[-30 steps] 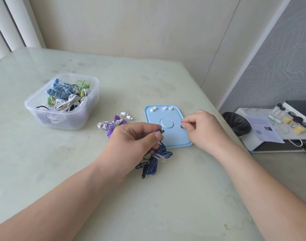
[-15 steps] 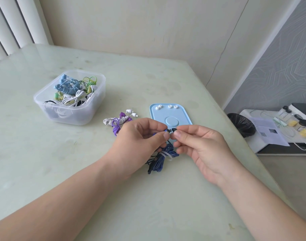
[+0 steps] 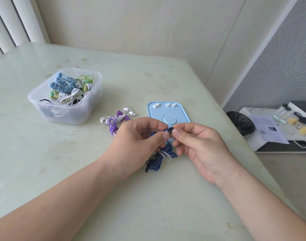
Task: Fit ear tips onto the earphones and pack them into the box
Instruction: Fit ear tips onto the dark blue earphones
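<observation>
You worked under bright, even, soft daylight. The table (image 3: 166, 206) showed a pale sheen toward the upper left of the frame, below the vertical blinds (image 3: 18, 23), with no hard glare. Shadows were faint and soft-edged: one lay beneath your left hand (image 3: 140, 145), another along the base of the clear box (image 3: 75, 117). The wide lens bent straight lines near the edges, and the grey wall (image 3: 279, 58) at the upper right leaned inward. The centre was sharp. Detail at the far right edge was slightly soft.

Earbud (image 3: 165, 130) and ear tip (image 3: 170, 130) mostly behind fingertips (image 3: 176, 133)
</observation>
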Demonstrator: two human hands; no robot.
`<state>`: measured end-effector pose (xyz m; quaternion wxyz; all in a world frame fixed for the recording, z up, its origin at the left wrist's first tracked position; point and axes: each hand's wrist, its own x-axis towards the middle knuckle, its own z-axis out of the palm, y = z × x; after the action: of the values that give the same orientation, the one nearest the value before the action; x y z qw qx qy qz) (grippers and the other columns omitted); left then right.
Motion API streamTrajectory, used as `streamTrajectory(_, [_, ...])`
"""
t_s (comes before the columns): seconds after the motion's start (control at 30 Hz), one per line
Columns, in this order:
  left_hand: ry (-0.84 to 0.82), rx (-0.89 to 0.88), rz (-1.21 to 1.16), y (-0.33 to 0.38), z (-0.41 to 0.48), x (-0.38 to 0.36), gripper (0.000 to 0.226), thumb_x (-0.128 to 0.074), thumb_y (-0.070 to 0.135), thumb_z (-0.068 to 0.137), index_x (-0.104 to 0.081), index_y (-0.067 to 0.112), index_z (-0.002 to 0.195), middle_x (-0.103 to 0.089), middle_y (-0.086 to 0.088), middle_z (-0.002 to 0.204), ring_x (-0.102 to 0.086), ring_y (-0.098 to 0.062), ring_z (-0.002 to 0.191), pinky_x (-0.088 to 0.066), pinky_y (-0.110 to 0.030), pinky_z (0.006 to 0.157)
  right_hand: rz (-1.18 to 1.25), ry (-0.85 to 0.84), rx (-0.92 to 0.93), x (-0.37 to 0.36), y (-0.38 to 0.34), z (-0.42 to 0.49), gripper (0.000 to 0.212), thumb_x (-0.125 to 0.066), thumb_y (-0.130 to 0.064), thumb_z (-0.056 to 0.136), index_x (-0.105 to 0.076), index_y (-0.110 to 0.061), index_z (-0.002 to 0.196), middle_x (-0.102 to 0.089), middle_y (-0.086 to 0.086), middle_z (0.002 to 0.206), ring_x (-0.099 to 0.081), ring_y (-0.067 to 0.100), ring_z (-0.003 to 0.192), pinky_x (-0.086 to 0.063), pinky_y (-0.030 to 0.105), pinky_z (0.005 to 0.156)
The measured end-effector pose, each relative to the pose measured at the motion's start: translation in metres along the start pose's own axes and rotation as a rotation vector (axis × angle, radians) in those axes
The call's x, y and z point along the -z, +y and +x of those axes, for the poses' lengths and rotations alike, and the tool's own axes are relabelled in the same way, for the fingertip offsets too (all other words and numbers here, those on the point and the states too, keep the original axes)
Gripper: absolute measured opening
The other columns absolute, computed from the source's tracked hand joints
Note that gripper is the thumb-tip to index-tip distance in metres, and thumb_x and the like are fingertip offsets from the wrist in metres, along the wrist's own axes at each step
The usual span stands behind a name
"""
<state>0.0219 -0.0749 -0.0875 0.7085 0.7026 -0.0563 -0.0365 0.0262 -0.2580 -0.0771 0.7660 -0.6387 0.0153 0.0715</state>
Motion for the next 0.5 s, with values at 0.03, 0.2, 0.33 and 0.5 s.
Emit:
streamTrajectory(0.03, [0.003,-0.002,-0.003,0.0003,-0.0003,0.0,0.007,-0.075,0.007,0.092,-0.074,0.011,0.097,-0.078,-0.001,0.082,-0.072,-0.013,0.072,-0.056,-0.021,0.066,-0.001,-0.004,0.002,0.0004,0.0003,0.0001,0.023,-0.077,-0.011,0.073,-0.074,-0.003,0.094,-0.071,0.011,0.078,-0.061,0.019,0.066,-0.048,0.029,0.055])
streamTrajectory(0.2, [0.005,0.005,-0.003,0.0013,-0.0009,-0.0003,0.011,-0.074,0.008,0.093,-0.073,0.01,0.104,-0.079,-0.006,0.091,-0.072,-0.014,0.074,-0.058,-0.022,0.069,0.005,-0.017,0.019,0.0007,0.0012,-0.0007,0.019,-0.074,-0.008,0.076,-0.073,-0.002,0.094,-0.071,0.013,0.078,-0.062,0.019,0.065,-0.051,0.03,0.056])
streamTrajectory(0.33, [-0.022,0.003,0.01,0.0002,-0.0006,0.0008,0.008,-0.073,0.009,0.094,-0.077,0.01,0.101,-0.079,-0.01,0.089,-0.071,-0.016,0.076,-0.057,-0.023,0.071,-0.03,0.0,0.046,-0.0006,0.0033,-0.0013,0.01,-0.073,-0.003,0.083,-0.074,-0.003,0.094,-0.069,0.012,0.073,-0.063,0.02,0.067,-0.051,0.032,0.06])
streamTrajectory(0.5, [-0.025,-0.001,0.012,-0.0001,-0.0006,0.0008,0.003,-0.074,0.008,0.093,-0.076,0.008,0.095,-0.078,-0.01,0.085,-0.07,-0.014,0.074,-0.056,-0.023,0.069,-0.079,-0.002,0.085,-0.0018,0.0045,-0.0024,0.01,-0.072,0.001,0.088,-0.077,-0.008,0.088,-0.07,0.012,0.075,-0.063,0.021,0.069,-0.051,0.034,0.061])
